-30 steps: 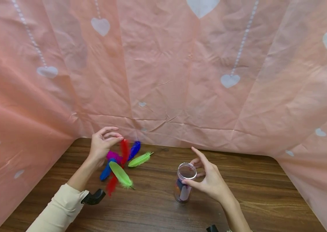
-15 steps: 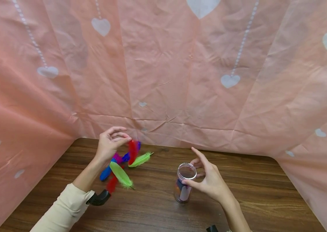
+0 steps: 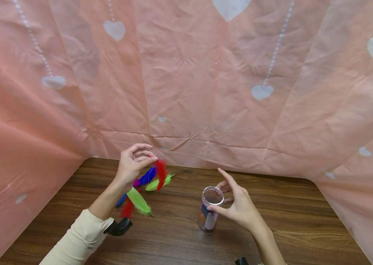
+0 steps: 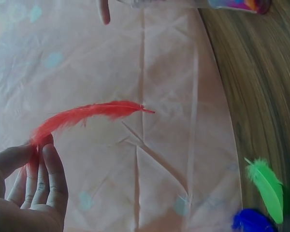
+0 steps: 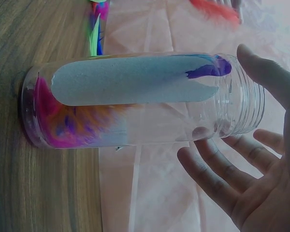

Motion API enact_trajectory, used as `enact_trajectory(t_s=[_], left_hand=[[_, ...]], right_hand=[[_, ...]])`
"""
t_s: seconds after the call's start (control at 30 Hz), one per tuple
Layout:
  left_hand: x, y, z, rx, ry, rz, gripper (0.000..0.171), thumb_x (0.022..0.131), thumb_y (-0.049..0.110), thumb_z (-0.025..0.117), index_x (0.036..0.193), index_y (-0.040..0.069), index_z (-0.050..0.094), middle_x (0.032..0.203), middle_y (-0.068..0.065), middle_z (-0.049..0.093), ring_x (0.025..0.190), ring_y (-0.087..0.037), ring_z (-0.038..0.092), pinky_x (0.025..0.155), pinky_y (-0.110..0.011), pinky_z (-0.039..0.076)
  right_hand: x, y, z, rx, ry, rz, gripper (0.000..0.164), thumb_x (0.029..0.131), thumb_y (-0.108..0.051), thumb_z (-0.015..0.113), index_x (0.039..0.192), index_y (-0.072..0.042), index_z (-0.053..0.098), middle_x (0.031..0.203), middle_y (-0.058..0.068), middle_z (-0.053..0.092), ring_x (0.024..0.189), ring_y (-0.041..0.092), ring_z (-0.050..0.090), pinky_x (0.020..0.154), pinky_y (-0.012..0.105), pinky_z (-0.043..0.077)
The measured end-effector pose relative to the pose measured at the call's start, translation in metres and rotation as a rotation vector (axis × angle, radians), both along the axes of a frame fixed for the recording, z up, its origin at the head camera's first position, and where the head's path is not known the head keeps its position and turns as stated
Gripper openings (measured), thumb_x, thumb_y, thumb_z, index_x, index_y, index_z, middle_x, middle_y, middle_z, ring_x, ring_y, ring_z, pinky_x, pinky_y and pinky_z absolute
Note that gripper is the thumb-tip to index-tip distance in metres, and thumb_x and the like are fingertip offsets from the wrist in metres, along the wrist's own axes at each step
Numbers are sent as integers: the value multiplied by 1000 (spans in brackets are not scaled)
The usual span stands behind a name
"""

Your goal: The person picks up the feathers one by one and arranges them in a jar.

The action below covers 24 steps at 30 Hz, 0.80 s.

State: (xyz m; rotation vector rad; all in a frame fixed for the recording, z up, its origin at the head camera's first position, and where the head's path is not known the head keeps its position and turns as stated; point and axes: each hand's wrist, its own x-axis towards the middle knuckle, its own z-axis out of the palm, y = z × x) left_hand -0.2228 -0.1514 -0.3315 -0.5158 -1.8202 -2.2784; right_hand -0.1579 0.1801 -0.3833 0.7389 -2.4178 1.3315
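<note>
While my left hand (image 3: pixel 135 162) pinches a curved red feather (image 3: pixel 161 176), my right hand (image 3: pixel 237 202) grips a clear cylindrical jar (image 3: pixel 205 218), brown wooden tabletop (image 3: pixel 173 237) free toward eight o'clock.

Bare desk (image 3: pixel 174 230) is stretching between the loose feathers (image 3: pixel 139 201) and the jar (image 3: pixel 210 219), leaving a hand room to pass. The jar's mouth is facing up, its left side lying exposed; the right hand (image 3: pixel 239 204) is blocking its right, fingers reaching behind the neck. The cloth (image 3: pixel 189 92) is walling off the back. The left hand (image 3: pixel 133 162) and its red feather (image 3: pixel 161 175) are occupying the air near the loose feathers.
</note>
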Motion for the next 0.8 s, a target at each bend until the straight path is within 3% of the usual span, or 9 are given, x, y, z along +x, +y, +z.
enact_trajectory(t_s=[0.3, 0.57, 0.8], left_hand=[[4, 19, 7, 18, 35, -21, 34, 83, -18, 75, 105, 7, 69, 82, -2, 72, 73, -12, 74, 70, -30, 63], [9, 39, 14, -5, 83, -50, 32, 82, -21, 73, 107, 0, 67, 82, -2, 71, 74, -11, 73, 74, -27, 62], [14, 59, 18, -4, 71, -93, 30, 84, -23, 70, 109, -8, 64, 83, -3, 70, 75, -11, 73, 75, -27, 62]], right_hand=[[0, 1, 0, 0, 7, 3, 109, 69, -9, 97, 159, -10, 36, 109, 10, 67, 98, 33, 71, 71, 28, 62], [-2, 1, -1, -16, 0, 12, 109, 68, -8, 98, 158, -11, 37, 108, 10, 67, 98, 33, 71, 71, 29, 63], [-2, 2, 0, -18, -11, 6, 109, 67, -7, 98, 158, -11, 38, 108, 9, 67, 98, 33, 71, 70, 29, 63]])
